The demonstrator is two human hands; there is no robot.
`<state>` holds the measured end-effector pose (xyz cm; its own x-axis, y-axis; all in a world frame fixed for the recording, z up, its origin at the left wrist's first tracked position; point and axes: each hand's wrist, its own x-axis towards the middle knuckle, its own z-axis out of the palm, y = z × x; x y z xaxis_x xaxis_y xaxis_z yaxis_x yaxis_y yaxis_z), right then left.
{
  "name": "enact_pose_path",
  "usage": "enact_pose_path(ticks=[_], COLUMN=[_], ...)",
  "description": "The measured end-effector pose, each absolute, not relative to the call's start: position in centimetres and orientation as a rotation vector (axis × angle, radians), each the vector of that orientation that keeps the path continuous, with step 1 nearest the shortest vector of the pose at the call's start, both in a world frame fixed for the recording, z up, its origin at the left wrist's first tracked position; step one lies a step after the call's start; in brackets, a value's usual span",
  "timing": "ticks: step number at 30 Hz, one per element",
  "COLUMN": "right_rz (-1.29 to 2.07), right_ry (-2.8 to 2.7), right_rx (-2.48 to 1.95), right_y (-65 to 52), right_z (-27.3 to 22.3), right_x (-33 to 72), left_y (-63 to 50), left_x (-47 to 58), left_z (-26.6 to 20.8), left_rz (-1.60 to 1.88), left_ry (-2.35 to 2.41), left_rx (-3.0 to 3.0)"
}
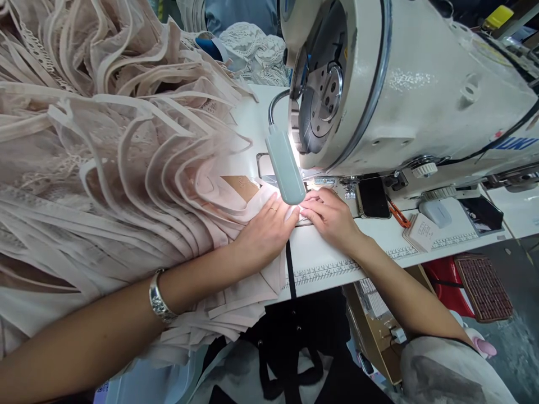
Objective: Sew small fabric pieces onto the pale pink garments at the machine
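Observation:
Pale pink garment fabric, with a narrow edging, lies under the head of a white sewing machine. At its edge, my left hand presses and grips the cloth, thumb and fingers close together. My right hand meets it from the other side, fingers bent and pinching the same cloth. The fingertips of both hands nearly touch, just below a grey-green lamp on a bendable neck. That lamp and the hands hide the needle and the stitching spot.
A large heap of pink garments covers the left side. White lace lies behind. On the right are a phone, orange snips, a paper pad and a grey case. A ruler strip runs along the table's front edge.

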<state>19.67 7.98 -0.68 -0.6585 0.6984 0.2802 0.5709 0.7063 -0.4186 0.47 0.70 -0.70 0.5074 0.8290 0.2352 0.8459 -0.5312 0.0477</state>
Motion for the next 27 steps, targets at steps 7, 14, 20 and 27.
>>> enact_pose_path(ticks=[7,14,20,27], right_rz=[0.054,0.339,0.404,0.391], right_ry=[-2.818,-2.866,-2.761,-2.746], right_rx=[-0.861,-0.902,-0.912,-0.889], right_y=[7.7,10.3,10.2,10.3], right_z=[0.1,-0.2,-0.7,-1.4], right_x=[19.1,20.2,20.4,20.6], left_y=[0.0,0.4,4.0,6.8], left_x=[2.3,3.5,-0.2,-0.7], left_z=[0.1,1.1,2.2,0.8], left_rz=[-0.303,-0.486,-1.161,-0.838], left_ry=[-1.577,-1.717,-2.648,-2.479], left_rx=[-2.574,-2.759,-2.246,-2.173])
